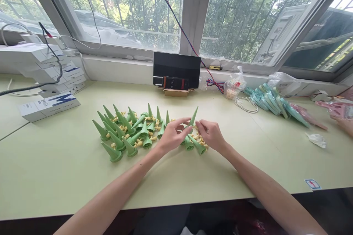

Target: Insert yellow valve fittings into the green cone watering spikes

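Between the fingers of my left hand [176, 134] stands a green cone [193, 115], its tip pointing up. My right hand [211, 134] is pinched just right of that cone, around something too small to make out. Below both hands lie a few more green cones [200, 148] and small yellow pieces [202, 142]. Left of my left hand spreads a cluster of several green cones [113, 152], some upright and some on their sides, with yellow pieces [153, 138] among them.
White boxes [49, 106] are stacked at the left. A dark tablet [176, 68] with a phone [173, 83] stands by the window. Wrapped turquoise items [267, 97], a plastic bag [234, 86] and a crumpled tissue [316, 140] lie right. Another person's hand [346, 125] shows at the right edge.
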A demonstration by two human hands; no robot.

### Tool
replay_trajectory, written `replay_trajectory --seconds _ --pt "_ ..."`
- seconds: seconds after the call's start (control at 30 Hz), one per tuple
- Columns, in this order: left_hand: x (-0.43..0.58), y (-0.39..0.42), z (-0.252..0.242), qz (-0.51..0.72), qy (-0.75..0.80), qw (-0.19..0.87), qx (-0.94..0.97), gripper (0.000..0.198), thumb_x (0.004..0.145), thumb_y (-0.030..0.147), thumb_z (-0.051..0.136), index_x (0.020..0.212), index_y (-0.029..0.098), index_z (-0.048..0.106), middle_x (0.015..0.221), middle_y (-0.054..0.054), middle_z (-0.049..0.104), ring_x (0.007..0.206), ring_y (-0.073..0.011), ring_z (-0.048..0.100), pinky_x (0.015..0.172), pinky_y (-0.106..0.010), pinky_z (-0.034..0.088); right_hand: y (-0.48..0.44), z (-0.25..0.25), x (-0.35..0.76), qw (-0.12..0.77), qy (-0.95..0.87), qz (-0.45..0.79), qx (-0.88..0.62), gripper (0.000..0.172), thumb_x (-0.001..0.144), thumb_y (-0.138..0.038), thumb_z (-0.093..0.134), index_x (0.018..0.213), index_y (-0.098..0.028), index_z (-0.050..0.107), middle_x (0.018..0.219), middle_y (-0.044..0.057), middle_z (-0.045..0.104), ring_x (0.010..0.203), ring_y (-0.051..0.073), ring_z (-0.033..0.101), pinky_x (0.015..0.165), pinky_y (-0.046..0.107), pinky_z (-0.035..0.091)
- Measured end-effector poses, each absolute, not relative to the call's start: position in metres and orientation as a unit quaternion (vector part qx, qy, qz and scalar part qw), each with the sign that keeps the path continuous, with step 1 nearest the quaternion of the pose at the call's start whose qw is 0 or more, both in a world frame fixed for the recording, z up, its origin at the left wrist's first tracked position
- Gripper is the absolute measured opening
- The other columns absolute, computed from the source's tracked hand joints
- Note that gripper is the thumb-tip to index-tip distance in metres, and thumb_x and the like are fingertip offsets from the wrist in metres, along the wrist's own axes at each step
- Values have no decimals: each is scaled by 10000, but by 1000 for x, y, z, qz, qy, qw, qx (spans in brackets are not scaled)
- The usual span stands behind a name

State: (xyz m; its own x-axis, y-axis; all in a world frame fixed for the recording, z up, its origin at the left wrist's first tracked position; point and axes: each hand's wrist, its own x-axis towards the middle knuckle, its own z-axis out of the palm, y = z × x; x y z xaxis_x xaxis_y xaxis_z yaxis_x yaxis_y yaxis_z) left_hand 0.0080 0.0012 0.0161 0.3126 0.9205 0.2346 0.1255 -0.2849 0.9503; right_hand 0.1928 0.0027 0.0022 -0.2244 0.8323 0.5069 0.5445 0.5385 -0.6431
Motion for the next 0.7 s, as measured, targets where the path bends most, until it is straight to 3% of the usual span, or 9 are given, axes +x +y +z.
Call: replay_trajectory --seconds 0.17,0.27,0.4,0.7 --pt "9 4 15 453 405 479 634 470 824 458 655 1181 152 664 571 17 540 499 -120 510 456 -232 404 1 5 192 450 -754 175 -445 202 971 -334 516 934 -176 637 720 15 648 584 123 545 587 256 455" --pt "9 5 17 472 417 511 586 497 806 481 673 1166 139 646 590 23 534 469 -92 443 430 -219 348 1 5 192 449 -763 175 -431 219 945 -316 565 1094 -171 635 892 59 693 655 136 597 577 253 480" --pt "7 4 20 469 429 545 547 502 794 490 686 1138 128 644 546 47 476 466 -80 400 429 -202 312 3 1 193 440 -785 158 -407 201 954 -288 553 1106 -182 633 993 78 691 723 150 620 588 260 495" --pt "8 3 18 457 429 539 563 445 826 464 658 1112 123 641 522 53 448 453 -75 384 410 -194 289 6 -4 196 418 -812 99 -394 141 982 -252 496 1019 -188 616 912 68 685 696 158 574 637 279 460"
